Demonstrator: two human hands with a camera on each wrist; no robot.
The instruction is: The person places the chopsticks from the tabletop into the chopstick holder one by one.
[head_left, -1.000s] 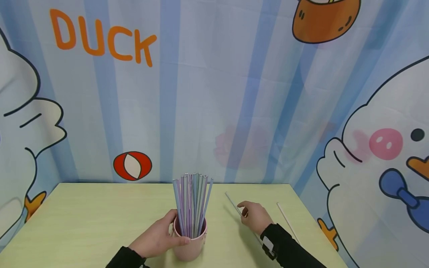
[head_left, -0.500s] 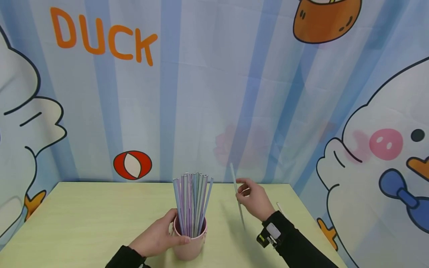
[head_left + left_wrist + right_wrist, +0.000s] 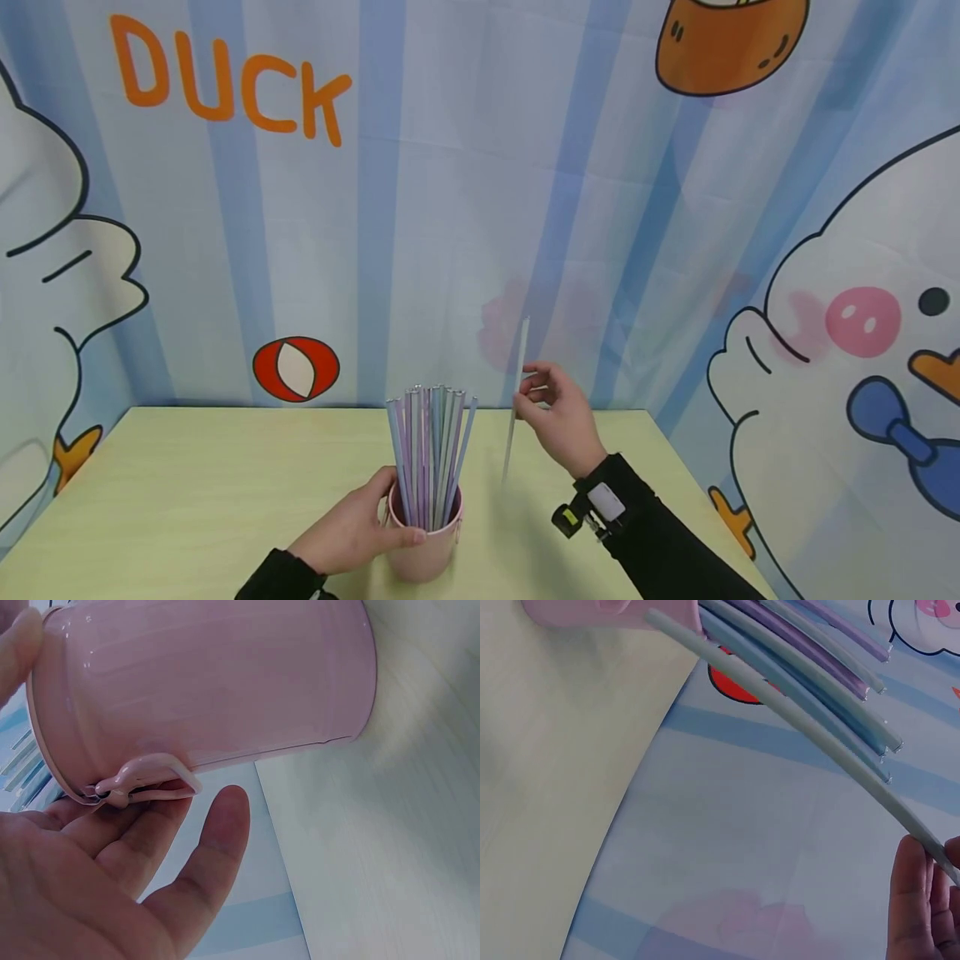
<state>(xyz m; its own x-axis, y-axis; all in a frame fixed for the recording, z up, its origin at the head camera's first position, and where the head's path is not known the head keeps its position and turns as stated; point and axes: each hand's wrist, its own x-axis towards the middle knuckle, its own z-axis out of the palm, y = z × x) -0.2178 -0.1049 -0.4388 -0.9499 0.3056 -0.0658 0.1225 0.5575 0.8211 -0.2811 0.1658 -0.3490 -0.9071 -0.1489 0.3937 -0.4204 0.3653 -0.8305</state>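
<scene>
A pink pail (image 3: 423,560) stands on the table, packed with blue, purple and pale straws (image 3: 429,454) that rise well above its rim. My left hand (image 3: 351,527) grips it from the left, thumb on the near side by the rim. In the left wrist view, the fingers lie around the side lug (image 3: 154,780), one finger held away from the wall. Up and to the right of the pail, my right hand (image 3: 558,421) pinches a pale straw (image 3: 522,354) between thumb and fingers. This straw is nearly upright, its lower end above the table.
The pale wooden table (image 3: 225,492) ends at a striped curtain (image 3: 465,208) printed with ducks. A small camera (image 3: 567,519) is strapped to my right wrist. The right forearm covers the table's right part.
My right hand has picked the straw up from the table, raised it and turned it nearly upright. The left hand and pail stay put. The other straw at right is now hidden behind the arm.
</scene>
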